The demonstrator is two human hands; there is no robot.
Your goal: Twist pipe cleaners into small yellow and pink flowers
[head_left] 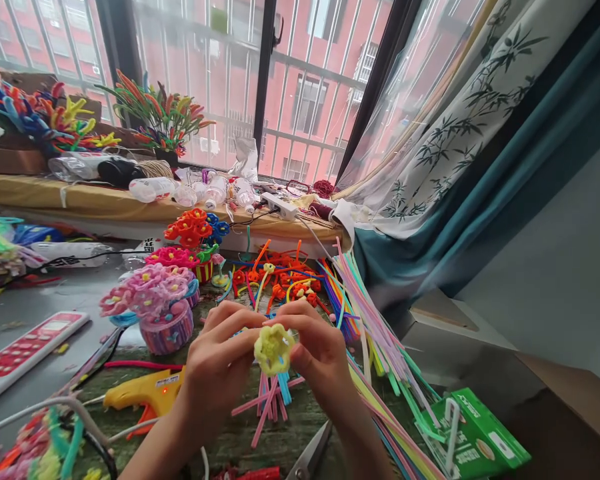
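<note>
Two sides of a yellow pipe-cleaner flower [273, 349] are pinched by the left hand [220, 363] and right hand [320, 350]; its back is hidden, and the near scissors [313, 457] are cut off.

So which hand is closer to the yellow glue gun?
Left. The left hand sits beside the glue gun; the right hand is farther, beyond the yellow flower both hold.

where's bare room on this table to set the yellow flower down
Bare grey tabletop lies between the red-and-white flat case and the pink flower pot. A dark bare strip runs between the fanned pipe cleaners and the green box. Crowded: the orange flowers beyond the left hand and right hand holding the yellow flower, and around the glue gun.
</note>
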